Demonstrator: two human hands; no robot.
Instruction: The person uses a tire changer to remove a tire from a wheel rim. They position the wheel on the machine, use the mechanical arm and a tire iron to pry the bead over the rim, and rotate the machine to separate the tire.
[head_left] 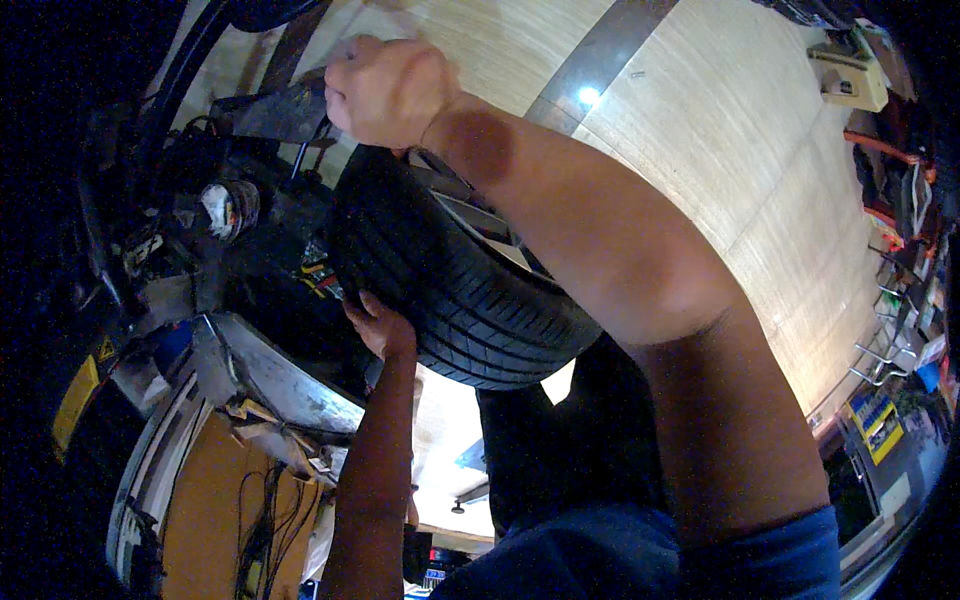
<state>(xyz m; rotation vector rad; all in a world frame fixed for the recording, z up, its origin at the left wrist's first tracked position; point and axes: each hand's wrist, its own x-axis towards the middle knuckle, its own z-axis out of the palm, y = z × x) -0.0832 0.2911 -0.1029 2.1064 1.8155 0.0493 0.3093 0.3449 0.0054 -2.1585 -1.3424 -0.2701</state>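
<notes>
Black rubber tyre on its silver alloy wheel (470, 290) is up at the dark wheel arch of the raised car (230, 190), tilted, tread facing me, still carried by my hands rather than sitting square on the hub, so I judge the wheel offered up but not yet seated; whether any bolts are in I can't tell, the hub face is hidden behind the tyre. My left hand (382, 325) is pressed against the tyre's lower-left sidewall, fingers curled over its edge, forearm coming straight up from the lower edge. My right hand (385, 90) is above the tyre's top, grip closed into a fist; what it holds, if anything, isn't visible. Right arm bent at the elbow, reaching up across the wheel. Behind: pale wood-panel ceiling (720, 130), cluttered tool racks (900, 210) at right.
</notes>
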